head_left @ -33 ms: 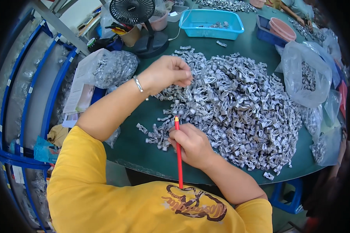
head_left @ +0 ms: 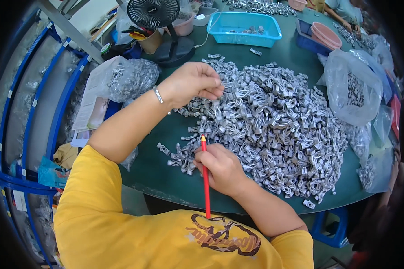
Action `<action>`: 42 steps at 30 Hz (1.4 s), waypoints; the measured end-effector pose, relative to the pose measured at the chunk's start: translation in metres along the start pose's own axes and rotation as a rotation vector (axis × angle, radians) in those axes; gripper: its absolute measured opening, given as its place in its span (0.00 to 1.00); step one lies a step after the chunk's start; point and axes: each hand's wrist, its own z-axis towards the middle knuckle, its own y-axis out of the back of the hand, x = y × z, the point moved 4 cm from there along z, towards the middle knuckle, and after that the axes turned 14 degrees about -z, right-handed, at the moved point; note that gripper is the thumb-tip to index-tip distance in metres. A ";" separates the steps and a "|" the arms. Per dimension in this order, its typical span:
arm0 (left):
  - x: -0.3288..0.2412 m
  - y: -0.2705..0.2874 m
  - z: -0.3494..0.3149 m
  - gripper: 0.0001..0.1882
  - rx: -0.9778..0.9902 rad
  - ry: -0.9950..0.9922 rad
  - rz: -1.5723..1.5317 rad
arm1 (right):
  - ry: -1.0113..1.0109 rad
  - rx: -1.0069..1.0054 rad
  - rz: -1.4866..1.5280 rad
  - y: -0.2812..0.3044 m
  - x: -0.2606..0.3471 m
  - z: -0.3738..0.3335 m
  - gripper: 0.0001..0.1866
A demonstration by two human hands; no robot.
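Observation:
A big heap of small grey metal ring-like pieces covers the middle of the dark green table. Above the heap's left part, my left hand is closed, thumb against the fingers; whatever is in them is too small to make out. My right hand rests at the heap's near left edge, its fingers wrapped round a slim red rod-shaped tool. The tool's yellowish tip points away from me toward the pieces, and its other end reaches my yellow shirt. A few loose pieces lie left of my right hand.
Behind the heap are a turquoise basket and a black fan. Plastic bags of pieces lie left and right. Blue-edged shelves stand at far left. Another person's hand works at the far right.
My left hand has shifted very slightly to the right over the heap. My right hand and the red tool have hardly moved.

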 end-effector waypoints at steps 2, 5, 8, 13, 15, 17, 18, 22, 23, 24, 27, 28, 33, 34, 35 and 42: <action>-0.007 -0.004 0.003 0.05 0.005 -0.013 -0.137 | 0.016 -0.005 -0.011 0.001 0.002 0.001 0.11; -0.002 -0.007 0.012 0.06 -0.084 0.101 -0.349 | 0.042 -0.008 -0.030 0.002 0.003 0.001 0.11; 0.012 -0.003 0.043 0.04 -0.205 0.139 -0.490 | 0.036 -0.023 -0.017 0.003 0.004 0.003 0.11; -0.037 0.005 0.121 0.05 -0.328 -0.267 -0.678 | 0.057 -0.009 -0.016 0.001 0.005 0.006 0.10; -0.061 0.010 0.139 0.16 -0.353 -0.203 -0.607 | 0.036 -0.054 -0.001 0.003 0.003 0.006 0.08; -0.066 0.020 0.139 0.17 -0.354 -0.182 -0.421 | 0.013 -0.030 0.007 0.003 0.004 0.005 0.08; -0.063 0.026 0.135 0.17 -0.367 -0.181 -0.327 | 0.020 -0.034 -0.016 0.005 0.003 0.004 0.09; -0.030 0.072 0.125 0.13 -0.430 -0.067 0.029 | 0.038 -0.038 -0.016 0.010 0.014 0.011 0.10; -0.018 0.084 0.125 0.12 -0.440 -0.061 0.204 | 0.041 -0.023 -0.024 0.014 0.020 0.015 0.10; -0.003 0.101 0.126 0.12 -0.436 -0.253 0.328 | 0.041 -0.023 -0.015 0.013 0.021 0.016 0.10; 0.043 0.137 0.144 0.15 -0.272 -0.421 0.522 | 0.048 -0.020 -0.009 0.013 0.021 0.017 0.09; 0.045 0.125 0.155 0.17 -0.199 -0.367 0.815 | 0.032 0.084 -0.125 0.008 0.006 0.008 0.09; 0.061 0.131 0.158 0.20 -0.109 -0.360 0.690 | -0.005 0.104 -0.065 0.004 0.008 0.013 0.09; 0.053 0.109 0.143 0.22 -0.111 -0.269 0.455 | -0.004 0.059 -0.054 0.006 0.005 0.010 0.09; 0.054 0.094 0.145 0.23 -0.116 -0.143 0.340 | -0.002 0.014 -0.045 0.009 0.001 0.007 0.09; 0.050 0.090 0.128 0.25 -0.012 -0.143 0.621 | -0.018 0.055 -0.006 0.001 0.006 0.009 0.08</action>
